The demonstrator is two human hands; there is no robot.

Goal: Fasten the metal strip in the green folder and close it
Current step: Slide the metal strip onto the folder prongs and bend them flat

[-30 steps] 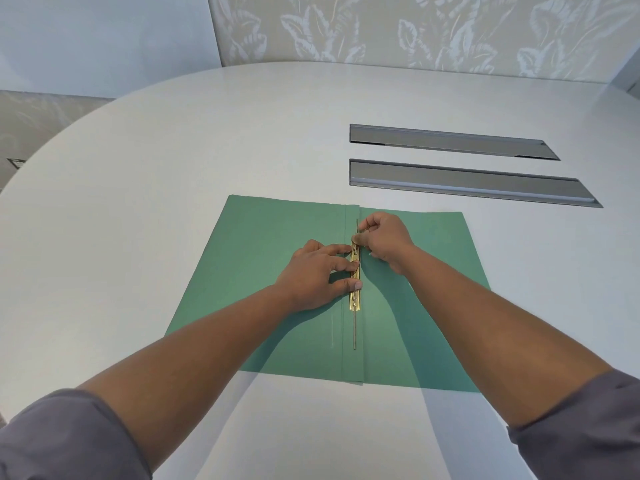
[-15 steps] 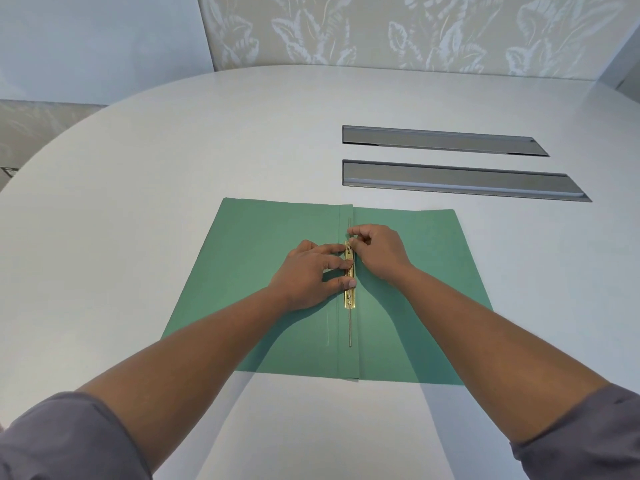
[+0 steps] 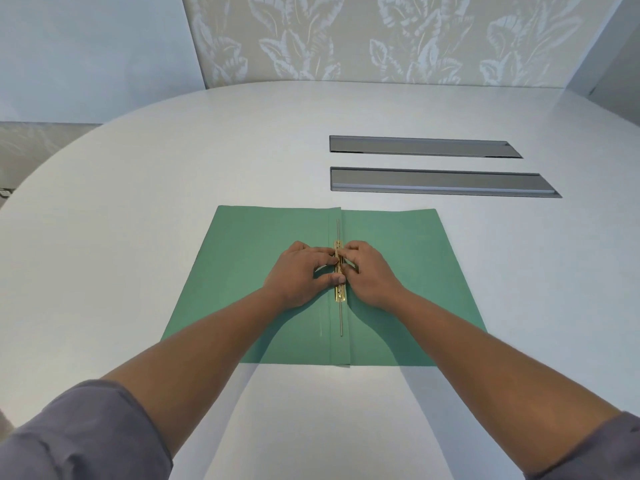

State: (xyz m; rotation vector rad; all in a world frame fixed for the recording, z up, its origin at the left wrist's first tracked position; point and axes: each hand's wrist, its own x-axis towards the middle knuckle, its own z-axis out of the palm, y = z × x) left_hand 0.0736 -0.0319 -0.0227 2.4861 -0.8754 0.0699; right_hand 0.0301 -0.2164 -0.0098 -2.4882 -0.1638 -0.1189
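The green folder [image 3: 249, 265] lies open and flat on the white table. Along its centre fold runs a brass metal strip [image 3: 340, 295], with thin prongs lying flat beyond both of its ends. My left hand [image 3: 300, 274] rests on the left flap, its thumb and fingertips pressing the strip's left side. My right hand [image 3: 367, 271] sits on the right flap, fingers pinching the strip's upper half. The middle of the strip is hidden under my fingers.
Two long grey recessed slots [image 3: 440, 183] sit in the white table [image 3: 138, 202] beyond the folder, to the right. A patterned wall [image 3: 381, 36] stands behind the table's curved far edge.
My right hand has slid down the strip toward me, leaving the upper prong lying flat on the fold. My left hand stays pressed on the strip.
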